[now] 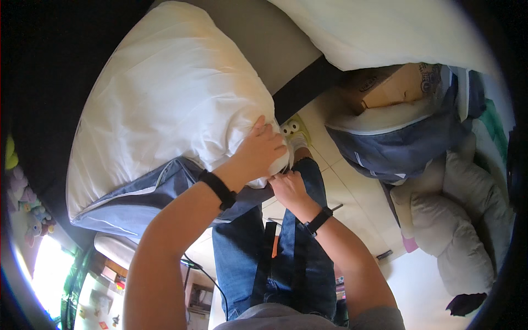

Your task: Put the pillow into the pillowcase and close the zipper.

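Note:
A white quilt [165,99] bulges out of a blue-grey fabric storage bag [132,206], whose unfastened light-edged zipper runs along the lower side. My left hand [264,152] lies over the quilt's right corner, its fingers spread and pressing on the white fabric. Just below and to the right, my right hand [288,185] pinches the bag's edge near that corner, by its thumb and fingertips. What exactly sits between those fingertips is partly hidden. Both wrists wear black bands.
A second dark blue fabric bag [392,144] stands at the right, with a cardboard box [392,88] behind its rim. Grey cushions [445,222] lie below it. White bedding [396,33] hangs at the upper right. A slippered foot stands on the tiled floor [350,185].

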The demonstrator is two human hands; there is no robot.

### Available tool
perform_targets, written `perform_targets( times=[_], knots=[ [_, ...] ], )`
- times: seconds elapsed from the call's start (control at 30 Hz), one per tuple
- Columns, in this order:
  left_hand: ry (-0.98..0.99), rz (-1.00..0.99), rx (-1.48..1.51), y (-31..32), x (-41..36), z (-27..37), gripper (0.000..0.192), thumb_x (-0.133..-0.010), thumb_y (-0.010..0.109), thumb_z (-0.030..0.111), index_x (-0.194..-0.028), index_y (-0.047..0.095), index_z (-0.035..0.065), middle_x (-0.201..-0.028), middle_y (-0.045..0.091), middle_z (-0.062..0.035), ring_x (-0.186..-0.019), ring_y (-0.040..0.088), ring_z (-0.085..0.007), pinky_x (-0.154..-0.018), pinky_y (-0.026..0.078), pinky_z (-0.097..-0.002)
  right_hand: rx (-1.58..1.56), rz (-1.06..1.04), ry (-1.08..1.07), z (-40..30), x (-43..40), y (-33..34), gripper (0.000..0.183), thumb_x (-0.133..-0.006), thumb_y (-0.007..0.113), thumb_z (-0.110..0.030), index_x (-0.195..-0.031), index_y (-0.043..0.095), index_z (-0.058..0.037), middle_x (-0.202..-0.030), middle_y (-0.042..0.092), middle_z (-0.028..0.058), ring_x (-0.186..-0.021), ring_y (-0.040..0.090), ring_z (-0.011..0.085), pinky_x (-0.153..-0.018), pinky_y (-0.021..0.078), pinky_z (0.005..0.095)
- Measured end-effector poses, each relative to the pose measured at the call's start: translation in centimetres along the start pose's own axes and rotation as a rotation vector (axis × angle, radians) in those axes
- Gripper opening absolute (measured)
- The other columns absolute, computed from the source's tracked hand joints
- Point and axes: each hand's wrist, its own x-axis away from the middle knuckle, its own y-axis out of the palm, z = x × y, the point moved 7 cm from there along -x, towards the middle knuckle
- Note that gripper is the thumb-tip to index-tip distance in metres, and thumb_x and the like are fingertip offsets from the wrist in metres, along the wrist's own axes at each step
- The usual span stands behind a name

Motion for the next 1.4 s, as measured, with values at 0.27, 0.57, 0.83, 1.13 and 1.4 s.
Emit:
perform_targets(
  times=[0.27, 0.57, 0.83, 1.13, 1.4],
  knots=[
    [0.095, -0.118, -0.145, 2.0, 1.3, -0.4, 0.050, -0.055, 0.064, 0.024, -0.103, 0.049, 0.0209, -0.106, 0.044, -0.0001, -0.107, 0.034, -0.0239, -0.094, 0.016, -0.0469, -0.149, -0.165, -0.128, 0.2, -0.6, 0.2, 0.007, -0.064, 0.048, -0.011, -0.062, 0.054, -0.0077, -0.057, 0.054, 0.0057, -0.051, 0.056, 0.0200, -0.043, 0.0450, 0.0309],
    [0.115, -0.272, -0.203, 3.7, 1.2, 0.6, 0.030, -0.067, 0.049, 0.020, -0.097, 0.053, 0.0164, -0.105, 0.044, -0.0001, -0.111, 0.029, -0.0227, -0.091, 0.015, -0.0528, -0.208, -0.192, -0.235, -2.6, -1.4, -3.1, 0.010, -0.063, 0.048, -0.008, -0.061, 0.055, -0.0019, -0.058, 0.054, 0.0091, -0.054, 0.057, 0.0211, -0.043, 0.0456, 0.0318],
    [0.157, -0.217, -0.224, 8.5, 3.6, 3.4, 0.032, -0.069, 0.044, 0.024, -0.096, 0.054, 0.0098, -0.107, 0.044, -0.0062, -0.112, 0.027, -0.0213, -0.094, 0.011, -0.0482, -0.182, -0.512, -0.290, -5.5, -1.0, -3.7, 0.010, -0.062, 0.049, -0.010, -0.057, 0.057, -0.0052, -0.058, 0.054, 0.0078, -0.053, 0.057, 0.0217, -0.041, 0.0442, 0.0320],
    [0.168, -0.001, -0.281, 3.7, 2.7, 4.2, 0.028, -0.069, 0.045, 0.029, -0.089, 0.059, 0.0154, -0.105, 0.048, 0.0034, -0.116, 0.023, -0.0213, -0.097, 0.008, -0.0455, -0.023, -0.369, -0.224, -3.8, -0.4, -4.6, 0.009, -0.069, 0.046, -0.013, -0.070, 0.054, -0.0071, -0.061, 0.053, 0.0066, -0.051, 0.055, 0.0214, -0.042, 0.0433, 0.0312],
    [-0.301, 0.450, -0.144, -7.2, 8.8, 1.8, 0.038, -0.072, 0.043, 0.027, -0.109, 0.045, 0.0162, -0.122, 0.033, 0.0011, -0.120, 0.015, -0.0227, -0.092, 0.019, -0.0503, 0.267, -0.456, -0.293, -6.4, -4.2, -12.4, 0.013, -0.069, 0.050, -0.020, -0.072, 0.055, -0.0083, -0.064, 0.056, 0.0115, -0.059, 0.055, 0.0275, -0.050, 0.0435, 0.0370]
  ],
)
